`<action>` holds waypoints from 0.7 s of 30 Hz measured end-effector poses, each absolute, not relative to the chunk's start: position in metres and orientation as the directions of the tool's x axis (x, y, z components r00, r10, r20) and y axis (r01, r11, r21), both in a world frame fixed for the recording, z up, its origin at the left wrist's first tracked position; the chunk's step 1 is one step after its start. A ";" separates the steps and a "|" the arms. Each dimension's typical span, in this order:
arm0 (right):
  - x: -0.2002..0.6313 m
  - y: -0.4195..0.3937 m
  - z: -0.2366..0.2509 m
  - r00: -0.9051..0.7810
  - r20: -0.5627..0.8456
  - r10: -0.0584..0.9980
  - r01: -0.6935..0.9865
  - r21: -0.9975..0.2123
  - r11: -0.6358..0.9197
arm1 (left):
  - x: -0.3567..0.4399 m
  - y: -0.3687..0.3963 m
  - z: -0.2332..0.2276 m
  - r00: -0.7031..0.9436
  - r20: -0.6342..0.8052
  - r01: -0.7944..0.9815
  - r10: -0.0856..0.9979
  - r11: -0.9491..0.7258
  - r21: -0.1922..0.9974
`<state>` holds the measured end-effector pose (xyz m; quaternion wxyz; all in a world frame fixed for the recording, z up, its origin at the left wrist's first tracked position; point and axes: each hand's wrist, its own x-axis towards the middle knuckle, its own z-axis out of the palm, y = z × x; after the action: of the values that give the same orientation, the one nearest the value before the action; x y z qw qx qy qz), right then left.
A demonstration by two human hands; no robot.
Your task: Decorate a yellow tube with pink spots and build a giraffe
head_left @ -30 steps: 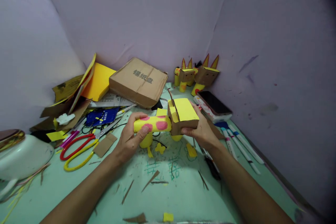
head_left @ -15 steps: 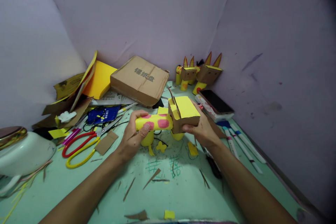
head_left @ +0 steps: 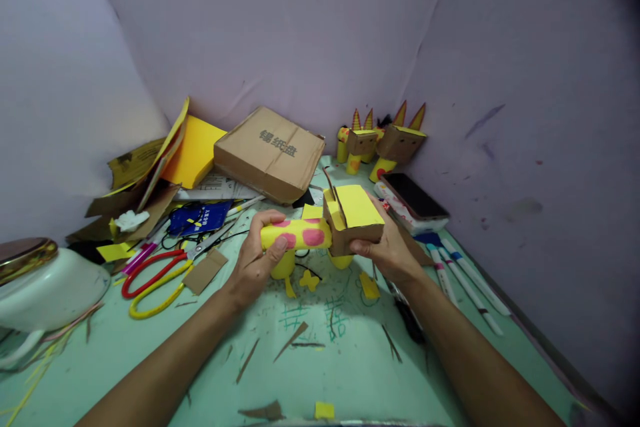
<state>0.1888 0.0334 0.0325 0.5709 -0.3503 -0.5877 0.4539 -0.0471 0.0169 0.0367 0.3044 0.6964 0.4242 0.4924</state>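
Observation:
My left hand (head_left: 254, 261) is wrapped round the yellow, pink-spotted tube body (head_left: 305, 233) of a cardboard animal figure. Its boxy cardboard head (head_left: 356, 213), yellow on top, is gripped by my right hand (head_left: 387, 243) at the right side and lower edge. A thin cardboard strip stands up at the head's left side. Yellow tube legs (head_left: 283, 265) show below the body. Just in front lie a small yellow paper flower shape (head_left: 309, 281) and a yellow paper piece (head_left: 370, 285) on the green tabletop (head_left: 345, 373).
Red-and-yellow-handled scissors (head_left: 155, 283) lie to the left, near a white pot (head_left: 55, 287). A cardboard box (head_left: 270, 153) is behind. Similar animal figures (head_left: 383, 140) stand at the back right. A phone (head_left: 415, 195) and several markers (head_left: 473, 287) lie on the right. Cardboard scraps (head_left: 291, 340) litter the front.
Both hands keep the same grip on the figure. The whole view has shifted slightly, with everything appearing a little farther right.

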 end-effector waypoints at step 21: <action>0.187 0.030 0.040 -0.119 0.339 0.933 -0.057 -0.941 0.335 | -0.046 0.012 0.040 0.149 0.379 0.279 0.913 -0.406 0.870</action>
<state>0.1866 0.0301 0.0405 0.5543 -0.3652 -0.6001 0.4464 -0.0455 0.0120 0.0401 0.3269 0.6840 0.4358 0.4852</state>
